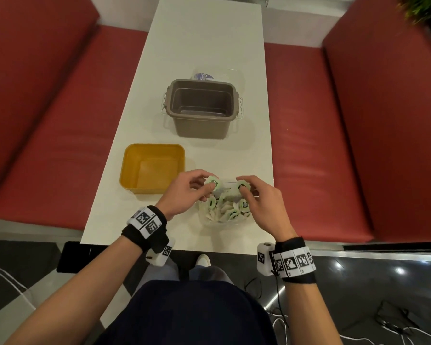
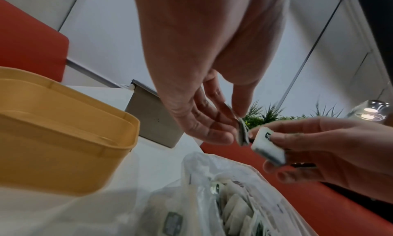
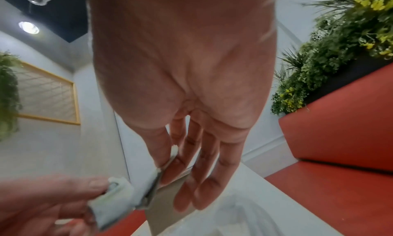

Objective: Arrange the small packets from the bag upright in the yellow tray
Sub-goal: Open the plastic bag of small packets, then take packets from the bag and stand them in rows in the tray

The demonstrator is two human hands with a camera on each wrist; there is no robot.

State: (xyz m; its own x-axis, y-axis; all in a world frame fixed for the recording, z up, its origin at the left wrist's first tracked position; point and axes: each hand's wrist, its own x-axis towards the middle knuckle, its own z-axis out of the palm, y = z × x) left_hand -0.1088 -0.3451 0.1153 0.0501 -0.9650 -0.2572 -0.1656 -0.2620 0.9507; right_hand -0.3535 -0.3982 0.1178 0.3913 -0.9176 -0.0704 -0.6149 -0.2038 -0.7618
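The left hand (image 1: 184,192) pinches one small white packet with a green-and-black label (image 1: 213,182) between thumb and fingertips; the right hand (image 1: 261,202) pinches a second small white packet (image 1: 240,186) the same way, so each grip is closed on a packet. Both packets hover just above the open clear plastic bag (image 1: 209,220), which lies on the near end of the white bench (image 1: 204,46) and holds a heap of like packets, their print too small to read. The head view shows the shallow yellow plastic tray (image 1: 127,170) just left of the bag; its floor looks bare. The left wrist view shows the left packet edge-on (image 2: 243,133); in the right wrist view both packets blur. Beyond stands a grey plastic bin (image 1: 202,128), half hiding a clear lid or pack behind it.
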